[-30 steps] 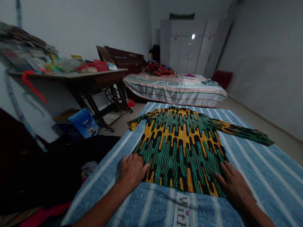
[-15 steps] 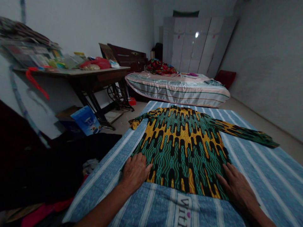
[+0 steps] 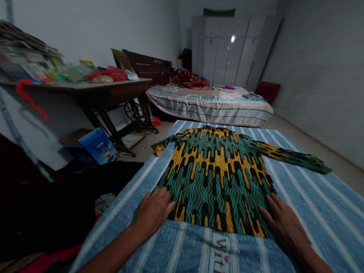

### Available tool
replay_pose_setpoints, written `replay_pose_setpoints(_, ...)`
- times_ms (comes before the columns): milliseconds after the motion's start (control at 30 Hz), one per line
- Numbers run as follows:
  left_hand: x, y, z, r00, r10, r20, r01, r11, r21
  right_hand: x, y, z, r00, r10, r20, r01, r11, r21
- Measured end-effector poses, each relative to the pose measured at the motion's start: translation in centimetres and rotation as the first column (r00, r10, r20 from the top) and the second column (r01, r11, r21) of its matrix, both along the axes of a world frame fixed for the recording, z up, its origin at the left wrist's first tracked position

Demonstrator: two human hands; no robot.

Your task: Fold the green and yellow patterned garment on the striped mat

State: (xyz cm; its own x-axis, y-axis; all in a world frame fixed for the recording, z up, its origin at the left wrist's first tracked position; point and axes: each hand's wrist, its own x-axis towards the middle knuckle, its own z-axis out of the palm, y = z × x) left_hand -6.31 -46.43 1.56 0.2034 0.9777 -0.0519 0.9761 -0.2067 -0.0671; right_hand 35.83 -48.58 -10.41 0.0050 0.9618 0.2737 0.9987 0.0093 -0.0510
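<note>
A long-sleeved shirt (image 3: 216,178) with a green, black and yellow dripping pattern lies spread flat, its collar end away from me. One sleeve reaches out to the right; the other sleeve looks bunched or folded at the left. My left hand (image 3: 155,208) rests palm down on the shirt's lower left corner, fingers stretched out. On the lower right edge lies my right hand (image 3: 286,222), also flat with its fingers extended. Both palms hide the hem corners beneath them. Under the shirt is a blue and white striped cloth (image 3: 307,197) with printed letters near me.
A bed (image 3: 210,102) with a red patterned bundle (image 3: 189,79) stands beyond. At the left are a cluttered sewing table (image 3: 113,86), a blue box (image 3: 99,146) and dark cloth (image 3: 71,201). Pale wardrobes (image 3: 224,53) line the back wall.
My left hand has slid a little left at the shirt's lower corner. The right hand stays at its edge. The whole view has shifted slightly.
</note>
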Motion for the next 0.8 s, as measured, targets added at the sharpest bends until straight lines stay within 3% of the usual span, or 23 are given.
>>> replay_pose_setpoints(300,-1.1,1.1,0.7,0.996,0.078,-0.036,-0.077,0.997,0.019,0.3,0.1,0.0,1.0,0.016,-0.02,-0.016,1.0,-0.001)
replay_pose_setpoints(467,-2.0,3.2,1.2,0.971,0.237,-0.01,-0.237,0.971,0.037,-1.2,0.0,1.4,1.0,-0.024,-0.014,0.024,0.998,0.058)
replay_pose_setpoints(567,-2.9,4.9,1.0,0.953,0.299,0.044,-0.298,0.954,-0.017,-5.0,-0.2,3.1,0.998,0.057,-0.037,-0.049,0.983,0.177)
replay_pose_setpoints(633,-3.5,6.1,0.5,0.939,0.329,0.101,-0.323,0.944,-0.075,-8.9,-0.4,4.4,0.972,0.219,-0.088,-0.196,0.956,0.216)
replay_pose_setpoints(800,-4.9,8.6,-1.5,0.846,0.403,0.349,-0.368,0.915,-0.166,-20.7,-0.7,7.7,0.796,0.575,-0.189,-0.52,0.809,0.273)
